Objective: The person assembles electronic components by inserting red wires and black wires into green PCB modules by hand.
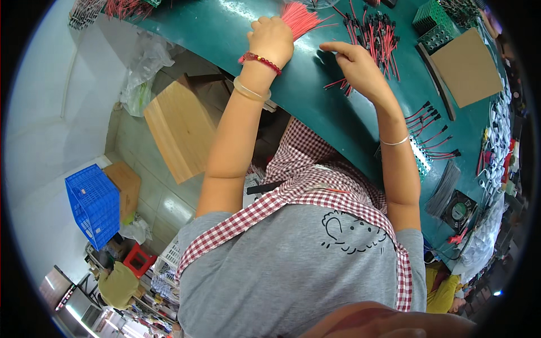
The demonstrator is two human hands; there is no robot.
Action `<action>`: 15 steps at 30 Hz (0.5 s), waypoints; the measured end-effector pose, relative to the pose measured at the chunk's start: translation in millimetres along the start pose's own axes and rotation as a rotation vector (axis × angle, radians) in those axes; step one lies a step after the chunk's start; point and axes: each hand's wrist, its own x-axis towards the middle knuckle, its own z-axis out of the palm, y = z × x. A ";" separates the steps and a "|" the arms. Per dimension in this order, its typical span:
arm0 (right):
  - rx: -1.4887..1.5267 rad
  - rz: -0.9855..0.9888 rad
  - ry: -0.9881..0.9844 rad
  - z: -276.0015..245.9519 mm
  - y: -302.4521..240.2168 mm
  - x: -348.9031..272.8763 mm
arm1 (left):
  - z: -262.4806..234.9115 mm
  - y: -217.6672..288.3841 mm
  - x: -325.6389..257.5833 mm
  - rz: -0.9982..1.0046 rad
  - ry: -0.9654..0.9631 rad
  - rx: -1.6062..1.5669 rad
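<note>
My left hand [271, 40] is at the far edge of the green table, its fingers curled over the near end of a bundle of thin red wires [300, 21]. The wires fan out to the right of the hand. Its fingertips are partly hidden. To the right, my right hand [359, 67] hovers over the table with the index finger stretched toward the left; no object shows in it, and its other fingers are mostly hidden underneath. Beside and beyond it lies a heap of red and black wires with black connectors [378, 39].
On the green table [315, 107] at right are circuit boards with wired connectors [420, 152], a cardboard sheet [466, 67], a dark bar [437, 81], stacked green boards [434, 25], grey wires [443, 188] and a black fan [459, 210]. A wooden stool [181, 129] and blue crate [93, 205] stand left.
</note>
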 end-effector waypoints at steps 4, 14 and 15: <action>0.235 0.097 0.055 15.9 -1.8 3.9 | 27.9 3.9 3.2 0.047 0.094 0.114; 1.091 0.191 0.145 32.3 7.6 16.8 | 39.7 -3.3 17.3 -0.055 0.097 0.092; 1.093 0.186 0.145 31.4 6.0 14.1 | 38.4 -6.1 16.7 -0.032 0.138 0.126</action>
